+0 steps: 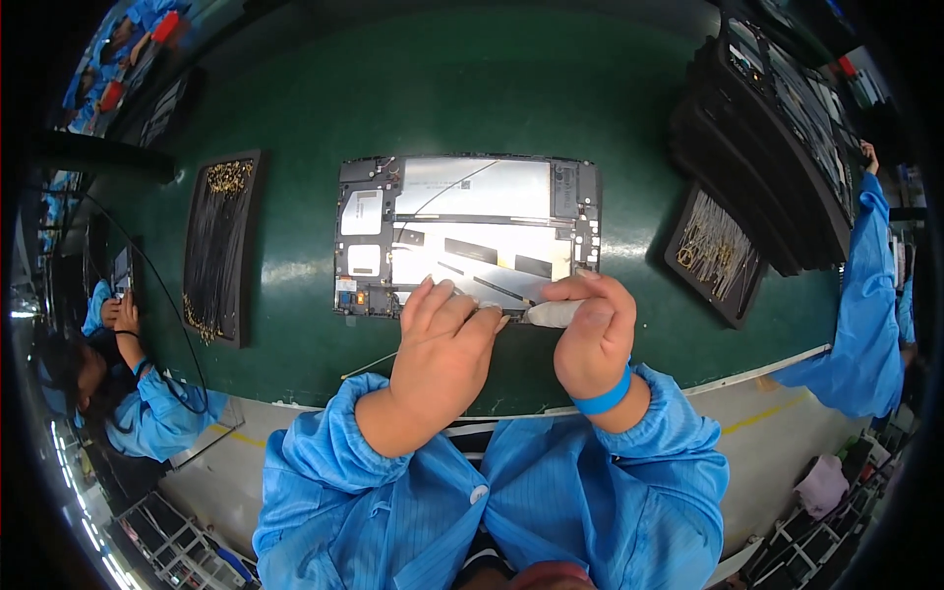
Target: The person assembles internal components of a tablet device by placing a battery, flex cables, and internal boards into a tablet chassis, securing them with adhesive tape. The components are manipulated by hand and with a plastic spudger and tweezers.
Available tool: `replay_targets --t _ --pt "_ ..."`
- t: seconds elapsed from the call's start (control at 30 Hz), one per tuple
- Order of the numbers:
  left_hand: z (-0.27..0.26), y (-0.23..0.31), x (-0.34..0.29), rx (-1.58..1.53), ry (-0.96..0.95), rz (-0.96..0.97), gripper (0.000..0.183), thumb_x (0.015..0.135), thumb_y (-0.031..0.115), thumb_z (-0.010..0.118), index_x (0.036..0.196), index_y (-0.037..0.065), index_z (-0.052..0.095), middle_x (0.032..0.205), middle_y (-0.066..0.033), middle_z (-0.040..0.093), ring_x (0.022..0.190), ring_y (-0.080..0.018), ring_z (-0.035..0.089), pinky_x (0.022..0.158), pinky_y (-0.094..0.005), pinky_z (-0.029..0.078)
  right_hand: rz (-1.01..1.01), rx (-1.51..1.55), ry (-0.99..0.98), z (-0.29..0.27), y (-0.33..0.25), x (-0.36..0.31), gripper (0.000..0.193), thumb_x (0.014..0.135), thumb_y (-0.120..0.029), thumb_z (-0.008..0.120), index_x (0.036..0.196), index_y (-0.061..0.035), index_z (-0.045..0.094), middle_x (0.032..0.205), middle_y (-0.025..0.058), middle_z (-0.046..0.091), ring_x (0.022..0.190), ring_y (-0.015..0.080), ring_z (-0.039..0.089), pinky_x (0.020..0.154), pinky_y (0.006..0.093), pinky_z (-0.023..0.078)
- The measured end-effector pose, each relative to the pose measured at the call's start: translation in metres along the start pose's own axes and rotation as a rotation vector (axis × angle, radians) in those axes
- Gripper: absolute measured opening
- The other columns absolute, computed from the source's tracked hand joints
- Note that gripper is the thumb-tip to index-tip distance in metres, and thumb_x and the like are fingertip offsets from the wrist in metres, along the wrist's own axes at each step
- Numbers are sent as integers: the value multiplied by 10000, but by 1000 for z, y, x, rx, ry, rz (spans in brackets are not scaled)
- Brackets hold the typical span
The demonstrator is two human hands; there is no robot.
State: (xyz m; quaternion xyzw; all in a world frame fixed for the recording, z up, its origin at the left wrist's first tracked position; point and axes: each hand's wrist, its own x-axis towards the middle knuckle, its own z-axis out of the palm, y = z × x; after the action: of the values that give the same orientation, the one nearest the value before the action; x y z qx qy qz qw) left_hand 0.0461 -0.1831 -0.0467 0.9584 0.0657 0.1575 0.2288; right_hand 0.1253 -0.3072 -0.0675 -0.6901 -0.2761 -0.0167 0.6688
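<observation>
An opened tablet (476, 190) lies on the green bench, its inside facing up, with silver battery panels and a dark frame. My left hand (439, 339) rests over its near edge, fingers bent together. From under that hand a thin cable (370, 367) with a gold-coloured end sticks out to the left; the fingers appear closed on it, though the grip is hidden. My right hand (596, 334) is at the near right edge, index finger curled and a white finger cot (553, 314) apparently covering the thumb. Its fingertips are drawn together close to the left ones; what they pinch does not show.
A black tray (252, 211) of thin cables with gold ends stands at left. Another cable tray (722, 248) lies at right, beside a tall leaning stack of black trays (762, 147). Co-workers in blue sit at left (157, 418) and stand at right (865, 295).
</observation>
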Motion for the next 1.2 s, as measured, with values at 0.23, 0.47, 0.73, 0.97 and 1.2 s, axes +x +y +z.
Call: replay_targets --t 0.23,0.47,0.73,0.97,1.2 --pt "1 0 0 11 9 1 133 666 87 597 795 59 587 788 -69 531 871 -254 480 887 -418 309 -25 23 -9 2 1 -1 259 863 -229 416 1011 -17 402 809 126 578 719 184 562 657 274 445" --pt "0 0 1 -2 20 -1 122 666 86 598 784 58 586 778 -69 530 859 -250 483 884 -418 312 3 -18 -12 1 -1 1 243 867 -221 407 1005 -22 398 790 115 579 720 177 563 659 271 444" --pt "-1 -1 1 -34 19 -9 127 663 80 604 785 52 585 782 -71 535 861 -249 485 884 -413 313 44 58 30 -1 0 0 225 873 -207 394 1003 -23 391 783 111 578 725 159 558 664 267 440" --pt "-4 0 1 -52 -24 -22 132 671 65 603 800 42 583 829 -100 550 891 -314 486 884 -443 330 84 69 3 -2 -2 1 219 874 -199 393 1007 -26 386 769 108 572 719 162 556 656 267 440" --pt "-11 8 8 -19 -174 -61 123 708 90 569 813 27 576 859 -120 542 925 -342 462 917 -461 286 73 58 16 -1 -1 3 214 875 -187 390 1016 -26 391 769 107 573 717 150 552 659 261 437"
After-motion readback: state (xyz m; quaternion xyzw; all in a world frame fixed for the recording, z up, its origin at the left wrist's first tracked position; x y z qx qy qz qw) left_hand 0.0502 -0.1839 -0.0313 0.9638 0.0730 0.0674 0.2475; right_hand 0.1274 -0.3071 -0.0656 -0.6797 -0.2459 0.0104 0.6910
